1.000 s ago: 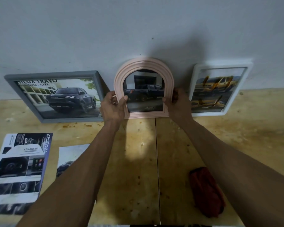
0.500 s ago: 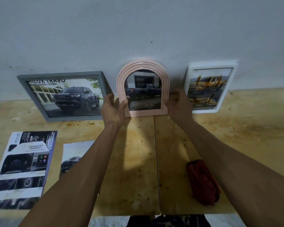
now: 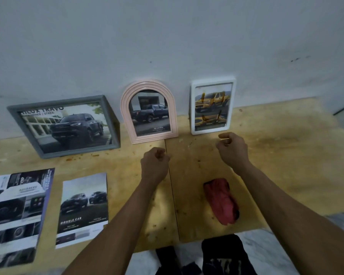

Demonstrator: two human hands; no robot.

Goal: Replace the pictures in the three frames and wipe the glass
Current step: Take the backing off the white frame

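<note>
Plywood desk (image 3: pixel 286 155) meets a grey wall (image 3: pixel 167 36). Beyond my left hand (image 3: pixel 155 161) and right hand (image 3: pixel 232 148), both loosely curled and holding nothing, I see grey frame (image 3: pixel 65 126), pink arched frame (image 3: pixel 149 112), white frame (image 3: pixel 213 107). Red cloth (image 3: pixel 221 201) lies below the right hand.

A plywood tabletop (image 3: pixel 286 155), stained and split by a centre seam, carries three frames leaning on the wall: grey frame (image 3: pixel 12 113), pink arched frame (image 3: pixel 125 100), white frame (image 3: pixel 193 108). Nearer lie a brochure page (image 3: pixel 18 211), a truck print (image 3: pixel 83 207) and a red cloth (image 3: pixel 221 201).
</note>
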